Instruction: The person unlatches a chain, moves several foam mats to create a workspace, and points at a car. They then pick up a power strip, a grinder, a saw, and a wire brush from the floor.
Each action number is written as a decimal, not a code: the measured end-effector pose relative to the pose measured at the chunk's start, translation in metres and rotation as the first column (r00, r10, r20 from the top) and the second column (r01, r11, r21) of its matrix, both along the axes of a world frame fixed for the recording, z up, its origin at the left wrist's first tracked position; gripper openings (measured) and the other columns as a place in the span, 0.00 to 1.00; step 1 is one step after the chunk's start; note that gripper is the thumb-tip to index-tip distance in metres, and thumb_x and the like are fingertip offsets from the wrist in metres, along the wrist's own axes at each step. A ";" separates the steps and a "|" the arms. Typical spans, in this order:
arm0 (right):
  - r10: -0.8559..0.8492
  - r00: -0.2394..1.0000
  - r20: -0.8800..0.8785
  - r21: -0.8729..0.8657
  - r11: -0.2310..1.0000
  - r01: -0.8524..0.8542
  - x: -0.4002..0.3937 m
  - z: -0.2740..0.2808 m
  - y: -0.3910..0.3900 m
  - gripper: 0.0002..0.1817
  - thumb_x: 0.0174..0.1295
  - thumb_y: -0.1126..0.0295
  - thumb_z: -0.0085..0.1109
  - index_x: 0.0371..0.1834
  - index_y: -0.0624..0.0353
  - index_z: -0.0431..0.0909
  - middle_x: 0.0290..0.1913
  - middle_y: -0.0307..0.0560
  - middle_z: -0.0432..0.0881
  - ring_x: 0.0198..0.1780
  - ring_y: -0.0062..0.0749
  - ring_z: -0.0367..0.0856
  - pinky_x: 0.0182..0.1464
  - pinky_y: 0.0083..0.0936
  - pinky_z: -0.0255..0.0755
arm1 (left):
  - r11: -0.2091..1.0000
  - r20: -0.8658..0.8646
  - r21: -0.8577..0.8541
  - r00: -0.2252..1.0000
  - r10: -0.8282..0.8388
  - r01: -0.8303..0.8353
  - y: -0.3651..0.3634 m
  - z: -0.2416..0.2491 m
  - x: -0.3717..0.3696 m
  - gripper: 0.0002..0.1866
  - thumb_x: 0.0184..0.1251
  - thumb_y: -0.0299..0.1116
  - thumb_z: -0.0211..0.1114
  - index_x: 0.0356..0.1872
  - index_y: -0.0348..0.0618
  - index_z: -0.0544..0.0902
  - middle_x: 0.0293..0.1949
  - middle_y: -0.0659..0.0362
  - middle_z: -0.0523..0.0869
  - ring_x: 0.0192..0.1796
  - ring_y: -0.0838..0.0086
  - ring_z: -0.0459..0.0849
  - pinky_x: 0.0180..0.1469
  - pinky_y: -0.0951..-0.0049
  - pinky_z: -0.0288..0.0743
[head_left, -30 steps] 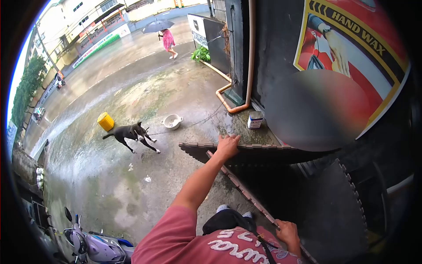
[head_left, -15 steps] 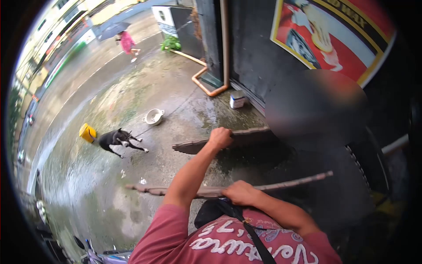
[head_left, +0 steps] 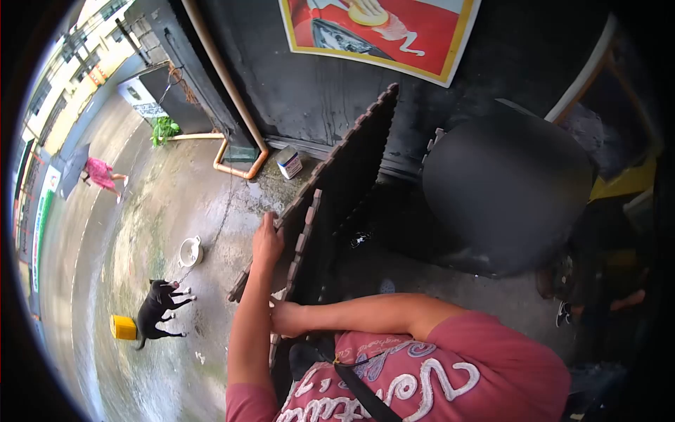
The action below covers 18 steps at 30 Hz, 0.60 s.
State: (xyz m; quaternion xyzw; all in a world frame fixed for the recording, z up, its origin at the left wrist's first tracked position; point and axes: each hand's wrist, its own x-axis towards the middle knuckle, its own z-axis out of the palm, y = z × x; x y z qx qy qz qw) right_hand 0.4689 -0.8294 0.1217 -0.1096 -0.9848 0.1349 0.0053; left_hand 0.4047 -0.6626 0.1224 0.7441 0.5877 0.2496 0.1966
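Observation:
Two dark panels with notched brown edges slant up and away in front of me. My left hand point(head_left: 268, 243) is closed on the edge of the far panel point(head_left: 349, 151), whose tip rises toward the black wall. Below it, my right hand point(head_left: 287, 318) is closed at the lower part of the near panel point(head_left: 306, 228). The right fingers are partly hidden behind my left forearm. Near their lower ends the panels are close together, with a narrow gap between them.
At the left, a chained black dog point(head_left: 158, 313) stands on wet concrete by a yellow bucket point(head_left: 124, 327) and a white basin point(head_left: 190, 252). A tin point(head_left: 289, 162) sits near the wall. A person in pink point(head_left: 102, 174) is farther off. Another person's foot point(head_left: 562, 314) shows at right.
The view has turned. The panels have swung from lying roughly across the view to a steep slant, and they are closer together. My hands are nearer each other, both still gripping.

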 end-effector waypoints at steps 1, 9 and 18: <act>-0.020 1.000 0.003 0.001 1.000 0.020 0.021 0.005 0.012 0.33 0.59 0.52 0.69 0.67 0.55 0.80 0.72 0.44 0.77 0.79 0.42 0.66 0.80 0.72 0.42 | 0.999 0.006 0.034 1.000 0.010 -0.011 -0.009 -0.002 -0.001 0.15 0.61 0.32 0.70 0.48 0.43 0.82 0.61 0.46 0.85 0.52 0.44 0.87 0.51 0.49 0.80; -0.430 0.804 -0.410 -0.112 0.899 0.423 0.154 -0.021 0.024 0.50 0.49 0.42 0.77 0.76 0.45 0.70 0.77 0.47 0.68 0.81 0.51 0.58 0.78 0.74 0.45 | 0.990 -0.304 0.139 0.952 0.038 0.005 -0.071 0.012 0.013 0.20 0.62 0.52 0.70 0.45 0.47 0.90 0.80 0.46 0.66 0.77 0.50 0.67 0.73 0.43 0.59; -0.983 0.114 -0.147 -0.741 0.186 0.646 0.277 -0.034 0.066 0.60 0.57 0.37 0.74 0.85 0.60 0.53 0.82 0.70 0.58 0.84 0.56 0.54 0.81 0.42 0.55 | 0.986 -0.356 -0.162 0.934 -0.037 -0.023 -0.148 0.024 0.029 0.48 0.49 0.77 0.70 0.60 0.46 0.87 0.82 0.46 0.59 0.81 0.45 0.59 0.75 0.23 0.46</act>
